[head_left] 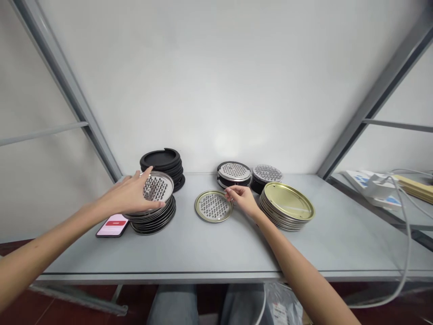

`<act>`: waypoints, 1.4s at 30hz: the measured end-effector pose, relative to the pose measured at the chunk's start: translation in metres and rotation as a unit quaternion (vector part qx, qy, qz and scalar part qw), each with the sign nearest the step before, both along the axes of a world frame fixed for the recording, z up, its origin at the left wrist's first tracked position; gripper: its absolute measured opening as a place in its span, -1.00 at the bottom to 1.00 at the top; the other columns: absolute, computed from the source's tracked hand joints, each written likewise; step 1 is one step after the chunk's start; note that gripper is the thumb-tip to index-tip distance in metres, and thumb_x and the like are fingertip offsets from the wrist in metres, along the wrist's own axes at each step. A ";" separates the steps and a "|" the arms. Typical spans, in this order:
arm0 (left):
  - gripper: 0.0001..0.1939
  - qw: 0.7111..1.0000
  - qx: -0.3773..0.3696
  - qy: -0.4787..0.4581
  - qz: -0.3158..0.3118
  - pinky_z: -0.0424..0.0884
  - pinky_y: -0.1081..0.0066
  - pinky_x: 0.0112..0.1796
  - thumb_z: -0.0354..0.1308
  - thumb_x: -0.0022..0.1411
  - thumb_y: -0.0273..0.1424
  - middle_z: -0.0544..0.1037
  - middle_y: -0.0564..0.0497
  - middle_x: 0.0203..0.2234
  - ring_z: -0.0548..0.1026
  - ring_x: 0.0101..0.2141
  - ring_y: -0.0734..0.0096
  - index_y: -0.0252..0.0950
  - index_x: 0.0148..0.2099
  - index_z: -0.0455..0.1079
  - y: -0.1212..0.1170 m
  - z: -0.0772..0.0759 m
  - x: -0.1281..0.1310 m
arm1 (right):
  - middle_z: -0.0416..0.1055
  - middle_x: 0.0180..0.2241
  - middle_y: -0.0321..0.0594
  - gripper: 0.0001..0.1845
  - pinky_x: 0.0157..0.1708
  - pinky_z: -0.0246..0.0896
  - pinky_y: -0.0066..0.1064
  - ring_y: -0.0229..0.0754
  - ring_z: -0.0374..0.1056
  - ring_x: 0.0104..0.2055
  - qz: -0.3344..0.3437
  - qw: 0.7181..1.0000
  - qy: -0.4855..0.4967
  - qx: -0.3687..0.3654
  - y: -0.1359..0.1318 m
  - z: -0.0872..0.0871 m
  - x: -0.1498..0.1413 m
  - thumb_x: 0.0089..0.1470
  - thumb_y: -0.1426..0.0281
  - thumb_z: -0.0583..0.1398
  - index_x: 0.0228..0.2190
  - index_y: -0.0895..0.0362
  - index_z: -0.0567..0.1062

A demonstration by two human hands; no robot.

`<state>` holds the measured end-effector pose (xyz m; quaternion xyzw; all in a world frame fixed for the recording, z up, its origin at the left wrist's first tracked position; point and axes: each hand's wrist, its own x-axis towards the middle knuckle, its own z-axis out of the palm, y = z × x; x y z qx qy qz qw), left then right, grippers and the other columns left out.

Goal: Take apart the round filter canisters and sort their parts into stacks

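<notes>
My left hand [137,192] is spread over the top of a stack at the left, thumb and fingers apart around a round metal grater disc [157,188]. Dark-rimmed discs [154,222] are piled beneath it. Before me, a gold-rimmed round lid [204,215] lies flat with a perforated grater plate [214,206] inside it. The fingertips of my right hand [241,198] are pinched at the lid's right rim. Just right of that hand stands a stack of gold metal lids [287,201].
Black round rings [161,160] are stacked at the back left. Two black-sided rounds topped with grater plates, one left [234,172] and one right [267,173], stand near the wall. A phone [113,225] lies beside the left stack. White cables [404,225] hang at the right.
</notes>
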<state>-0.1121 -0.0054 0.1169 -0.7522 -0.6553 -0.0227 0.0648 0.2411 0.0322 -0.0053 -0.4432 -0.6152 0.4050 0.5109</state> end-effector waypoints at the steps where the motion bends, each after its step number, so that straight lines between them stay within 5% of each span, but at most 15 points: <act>1: 0.25 1.000 0.003 0.001 0.001 0.26 0.07 -0.03 0.13 -0.11 0.25 0.18 -0.41 0.20 0.24 0.12 -0.29 -0.33 0.39 -0.31 0.001 -0.002 -0.001 | 0.51 -0.52 -0.16 -0.61 -0.45 0.30 -0.38 -0.19 0.40 -0.49 -0.002 1.000 -0.006 0.004 0.000 -0.001 0.000 -0.02 0.09 0.22 -0.43 0.21 0.53; 11: 0.22 0.997 -0.060 -0.002 0.043 0.25 -0.01 -0.01 0.02 -0.17 0.34 0.09 -0.35 0.26 0.11 0.20 -0.34 -0.23 0.39 -0.20 0.015 -0.018 -0.017 | 0.53 -0.48 -0.14 -0.65 -0.38 0.30 -0.36 -0.14 0.44 -0.42 -0.021 0.996 -0.072 0.040 0.001 -0.004 0.001 0.05 0.15 0.16 -0.43 0.20 0.52; 15: 0.09 1.000 -0.001 0.006 0.015 0.17 -0.08 0.06 -0.01 -0.05 0.30 0.17 -0.35 0.22 0.09 0.21 -0.30 -0.33 0.34 0.01 0.009 -0.014 -0.009 | 0.53 -0.48 -0.15 -0.67 -0.39 0.29 -0.39 -0.15 0.44 -0.42 -0.026 0.995 -0.080 0.050 0.001 -0.004 0.001 0.07 0.18 0.14 -0.42 0.21 0.52; 21: -0.43 0.968 0.137 -0.089 -0.190 0.16 0.10 0.15 0.01 0.23 0.00 0.34 -0.15 0.13 0.25 0.15 0.05 -0.27 0.12 0.33 -0.025 -0.024 0.050 | 0.53 -0.47 -0.15 -0.67 -0.42 0.25 -0.41 -0.16 0.42 -0.44 -0.092 0.984 -0.124 0.087 0.001 -0.003 0.007 0.10 0.21 0.12 -0.37 0.21 0.54; 25: -0.55 0.923 0.045 -0.163 -0.345 0.25 0.19 0.13 0.06 0.28 -0.19 0.34 -0.13 0.13 0.30 0.13 0.19 -0.25 0.15 0.29 -0.023 -0.057 0.100 | 0.54 -0.43 -0.15 -0.71 -0.39 0.23 -0.42 -0.17 0.42 -0.42 -0.138 0.960 -0.213 0.118 0.001 -0.004 0.013 0.12 0.28 0.10 -0.36 0.19 0.54; 28: -0.46 0.905 0.015 -0.197 -0.377 0.22 0.10 0.14 0.18 0.20 -0.21 0.31 -0.18 0.16 0.25 0.17 0.09 -0.27 0.18 0.26 -0.003 -0.092 0.121 | 0.55 -0.40 -0.17 -0.78 -0.33 0.22 -0.41 -0.16 0.43 -0.37 -0.120 0.928 -0.333 0.116 -0.002 -0.003 0.014 0.07 0.41 0.11 -0.32 0.15 0.56; 33: -0.30 0.908 -0.003 -0.207 -0.364 0.14 0.04 0.18 0.24 0.11 -0.13 0.27 -0.22 0.18 0.20 0.19 0.00 -0.30 0.23 0.21 0.021 -0.129 0.121 | 0.55 -0.32 -0.18 -0.69 -0.34 0.16 -0.44 -0.15 0.43 -0.30 -0.099 0.869 -0.476 0.092 -0.011 0.006 0.012 -0.05 0.56 0.13 -0.27 0.08 0.55; 37: -0.19 0.918 -0.001 -0.216 -0.333 0.09 0.06 0.21 0.19 0.14 -0.07 0.09 -0.24 0.27 0.07 0.25 0.01 -0.30 0.32 0.04 0.019 -0.130 0.114 | 0.53 -0.25 -0.14 -0.71 -0.33 0.16 -0.42 -0.12 0.42 -0.27 -0.104 0.843 -0.523 0.072 -0.013 0.011 0.015 -0.04 0.51 0.16 -0.23 0.07 0.54; 42: -0.23 0.938 0.003 -0.227 -0.262 0.01 0.07 0.24 0.02 0.28 -0.11 0.02 -0.33 0.29 -0.03 0.29 0.04 -0.44 0.35 -0.12 0.020 -0.135 0.113 | 0.54 -0.26 -0.11 -0.74 -0.32 0.18 -0.42 -0.11 0.43 -0.26 -0.094 0.851 -0.516 0.013 -0.008 0.006 0.025 -0.03 0.40 0.22 -0.23 0.12 0.55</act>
